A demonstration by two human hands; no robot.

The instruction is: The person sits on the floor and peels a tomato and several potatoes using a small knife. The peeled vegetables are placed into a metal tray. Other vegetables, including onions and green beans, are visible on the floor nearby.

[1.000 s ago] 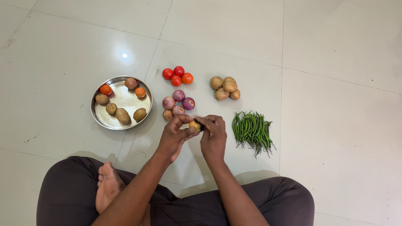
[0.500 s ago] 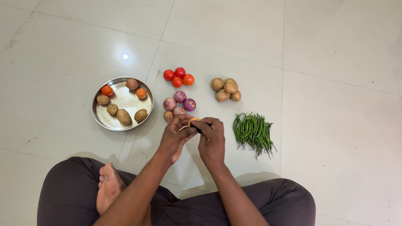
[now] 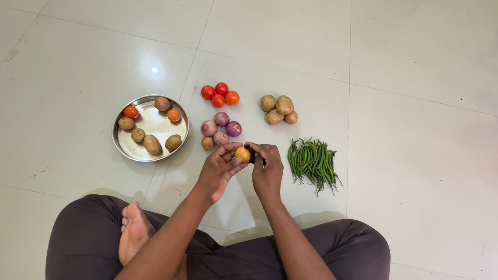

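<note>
Fingers of our left hand (image 3: pixel 217 168) pinch a small yellow-orange potato (image 3: pixel 242 154) just right of the onions (image 3: pixel 220 128) — steadied while our right hand (image 3: pixel 268 170) clasps a dark peeler (image 3: pixel 253 154) against it.

Left hand (image 3: pixel 217 168) and right hand (image 3: pixel 267 170), fingertips together.

floor tiles (image 3: pixel 423 65) pale grey-white, glossy; steel plate (image 3: pixel 147 151) silver with brown potatoes and two orange-red tomatoes. loose tomatoes (image 3: pixel 219 94) red, onions (image 3: pixel 221 128) pink-purple, potato pile (image 3: pixel 279 108) tan, chillies (image 3: pixel 312 161) dark green. small round item (image 3: pixel 242 154) between hands yellow-orange, possibly beside a black tool (image 3: pixel 252 152); trousers (image 3: pixel 335 255) dark brown.
</note>
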